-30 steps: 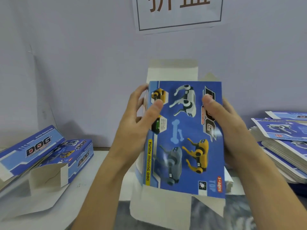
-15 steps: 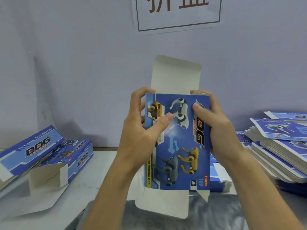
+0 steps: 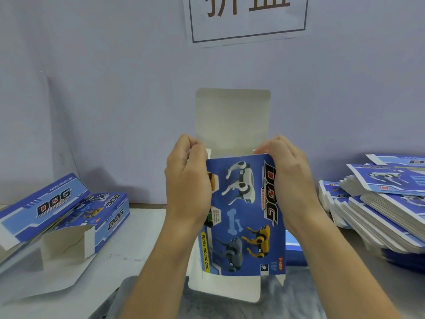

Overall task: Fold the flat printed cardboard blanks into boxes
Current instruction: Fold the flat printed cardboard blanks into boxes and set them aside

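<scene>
I saw a pale tabletop [image 3: 138, 229] running back to a plain lilac-grey wall [image 3: 103, 88], with a white sign [image 3: 248, 19] taped high on it; its top was cut off by the frame, so I could read only the lower halves of two brown characters. A grey cloth [image 3: 294, 298] lay over the near edge of the tabletop.

One blank [image 3: 246, 215], blue and printed with robot dogs, was held upright in the middle, above the near tabletop. Its long white top flap [image 3: 232, 120] stood straight up and its bottom flap [image 3: 227, 287] hung over the cloth. My left hand [image 3: 187, 180] gripped the blank's left edge near the top, fingers curled over a small side flap; my right hand [image 3: 289, 178] gripped the right edge the same way. The fingertips were behind the card, so I couldn't tell just what they pressed.

At the left lay two folded boxes [image 3: 69, 217], one leaning on the other, the nearer with an open white end; the frame cut off the far one's left end. At the right sat stacks of flat blanks [image 3: 379, 203], fanned and overlapping, running out of frame. I could not count the sheets.
</scene>
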The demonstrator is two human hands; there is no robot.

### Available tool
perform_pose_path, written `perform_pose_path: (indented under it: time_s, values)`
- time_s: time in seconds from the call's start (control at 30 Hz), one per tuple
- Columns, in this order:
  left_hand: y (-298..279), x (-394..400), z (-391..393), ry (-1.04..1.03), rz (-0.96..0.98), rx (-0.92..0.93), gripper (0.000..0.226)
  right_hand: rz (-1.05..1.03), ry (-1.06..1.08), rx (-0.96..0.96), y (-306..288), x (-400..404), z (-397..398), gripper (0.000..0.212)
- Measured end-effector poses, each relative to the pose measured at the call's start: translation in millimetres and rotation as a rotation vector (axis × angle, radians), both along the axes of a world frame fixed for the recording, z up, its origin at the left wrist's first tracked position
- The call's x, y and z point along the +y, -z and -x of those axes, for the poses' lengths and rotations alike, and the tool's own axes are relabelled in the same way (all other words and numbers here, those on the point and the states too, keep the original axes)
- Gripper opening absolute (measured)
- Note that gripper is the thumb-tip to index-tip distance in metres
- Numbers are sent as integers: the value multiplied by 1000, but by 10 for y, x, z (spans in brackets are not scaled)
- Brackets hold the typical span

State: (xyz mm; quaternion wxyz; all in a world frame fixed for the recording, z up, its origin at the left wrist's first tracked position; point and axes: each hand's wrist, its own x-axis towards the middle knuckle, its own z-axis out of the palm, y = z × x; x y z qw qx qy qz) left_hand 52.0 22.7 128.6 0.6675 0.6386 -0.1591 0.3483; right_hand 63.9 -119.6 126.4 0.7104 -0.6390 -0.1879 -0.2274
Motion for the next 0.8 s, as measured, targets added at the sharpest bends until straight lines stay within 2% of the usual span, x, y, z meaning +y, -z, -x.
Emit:
perform_pose_path:
  time_s: [0.07, 0.1, 0.17, 0.23, 0.3, 0.4, 0.5, 0.57, 0.63, 0.73, 0.8]
  values:
    - [23, 22, 6, 45, 5, 52, 22, -6, -20, 21, 24, 28, 3, 13]
    - [28, 34, 11, 68, 26, 82, 21, -22, -28, 40, 36, 38, -1, 19]
    - [52, 56, -13, 121, 67, 138, 25, -23, -31, 73, 57, 45, -23, 41]
    - [64, 71, -35, 155, 82, 169, 41, 3, -36, 102, 72, 42, -37, 59]
    - [79, 59, -52, 164, 81, 152, 41, -12, -67, 104, 84, 45, -48, 51]
    - [97, 39, -57, 91, 98, 70, 14, -75, -60, 54, 95, 55, -59, 14]
    - [127, 29, -28, 53, 118, 6, 25, -120, -76, 5, 129, 46, -39, 27]
    - [135, 27, -9, 98, 173, 1, 41, -192, -180, 27, 142, 30, -6, 42]
    - [142, 22, 0, 126, 140, 3, 52, -185, -261, 32, 149, 13, 9, 45]
    - [140, 18, -12, 146, 41, -11, 23, -37, -215, -27, 143, 6, 0, 34]
    - [143, 30, -22, 177, 47, -4, 15, -25, -201, -41, 141, -4, -16, 25]
